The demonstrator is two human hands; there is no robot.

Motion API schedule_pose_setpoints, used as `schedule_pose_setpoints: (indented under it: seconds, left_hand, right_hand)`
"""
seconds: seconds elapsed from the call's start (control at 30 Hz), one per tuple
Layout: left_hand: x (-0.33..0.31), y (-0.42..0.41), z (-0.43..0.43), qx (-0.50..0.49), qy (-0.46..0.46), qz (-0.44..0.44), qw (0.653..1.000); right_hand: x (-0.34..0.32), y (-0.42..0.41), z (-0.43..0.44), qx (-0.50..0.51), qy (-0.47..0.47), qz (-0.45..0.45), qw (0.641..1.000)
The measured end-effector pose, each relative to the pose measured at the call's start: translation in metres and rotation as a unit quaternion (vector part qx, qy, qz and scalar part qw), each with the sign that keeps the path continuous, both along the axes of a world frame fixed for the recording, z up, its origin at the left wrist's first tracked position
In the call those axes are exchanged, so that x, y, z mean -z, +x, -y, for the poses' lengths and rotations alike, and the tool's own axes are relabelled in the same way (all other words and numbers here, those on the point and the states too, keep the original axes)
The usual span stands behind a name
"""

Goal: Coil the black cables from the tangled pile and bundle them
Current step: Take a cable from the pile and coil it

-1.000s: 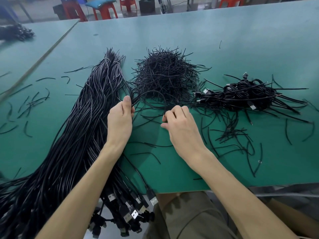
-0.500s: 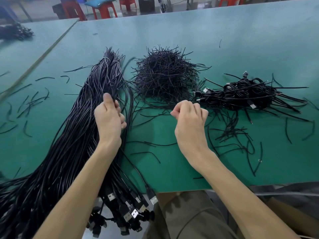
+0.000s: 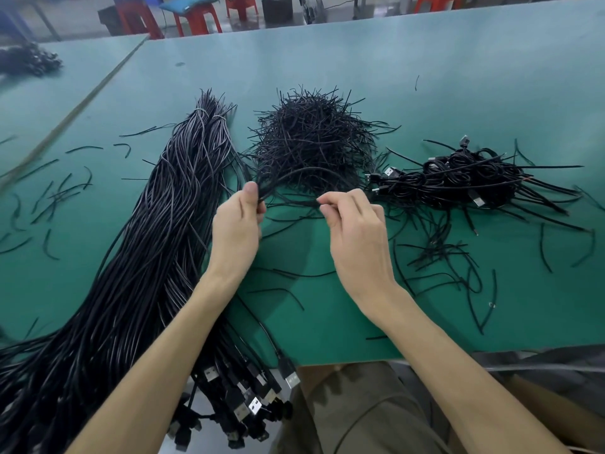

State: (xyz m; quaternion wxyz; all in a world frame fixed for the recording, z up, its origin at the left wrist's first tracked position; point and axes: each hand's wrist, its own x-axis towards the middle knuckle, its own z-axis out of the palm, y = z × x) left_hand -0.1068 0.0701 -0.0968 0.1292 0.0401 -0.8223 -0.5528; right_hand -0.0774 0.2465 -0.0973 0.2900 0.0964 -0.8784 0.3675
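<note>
I log: left hand (image 3: 235,224) grip pinches one cable (image 3: 296,171); right hand (image 3: 357,234) grip pinches it too, above tabletop (image 3: 425,77).

cable bundle (image 3: 157,231) left | tie heap (image 3: 311,142) centre | coiled cables (image 3: 465,178) right | all on table (image 3: 425,60)

left hand (image 3: 237,224): fingers (image 3: 251,191) pinch cable (image 3: 278,179) | right hand (image 3: 357,234): fingers pinch cable
</note>
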Motion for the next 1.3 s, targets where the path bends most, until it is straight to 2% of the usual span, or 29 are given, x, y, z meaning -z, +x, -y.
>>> schedule_pose_setpoints:
  seconds: [0.07, 0.13, 0.27, 0.37, 0.57, 1.03, 1.3]
  left_hand:
    - [-0.002, -0.001, 0.006, -0.038, 0.074, 0.009, 0.997]
    - [-0.001, -0.002, 0.01, -0.057, 0.102, 0.014, 0.993]
    - [0.003, -0.002, 0.002, -0.038, 0.026, 0.028, 0.999]
    - [0.006, 0.0, -0.004, 0.011, -0.016, 0.033, 0.999]
    - [0.005, 0.004, -0.01, 0.087, -0.023, 0.03, 0.996]
    - [0.002, 0.006, -0.01, 0.126, -0.085, -0.019, 0.988]
    - [-0.003, 0.008, -0.012, 0.139, -0.042, -0.003, 0.989]
  right_hand:
    - [-0.001, 0.0, 0.0, 0.005, -0.016, 0.009, 1.0]
    - [-0.002, 0.0, -0.001, -0.011, -0.021, 0.022, 0.999]
    - [-0.005, 0.006, 0.001, -0.104, -0.023, 0.074, 0.991]
    - [-0.005, 0.007, 0.002, -0.125, 0.011, 0.072, 0.989]
    - [-0.005, 0.005, 0.001, -0.122, -0.002, 0.074, 0.99]
    - [-0.002, 0.004, 0.0, -0.158, -0.022, 0.073, 0.984]
    - [0.001, 0.0, -0.002, -0.173, -0.027, 0.076, 0.982]
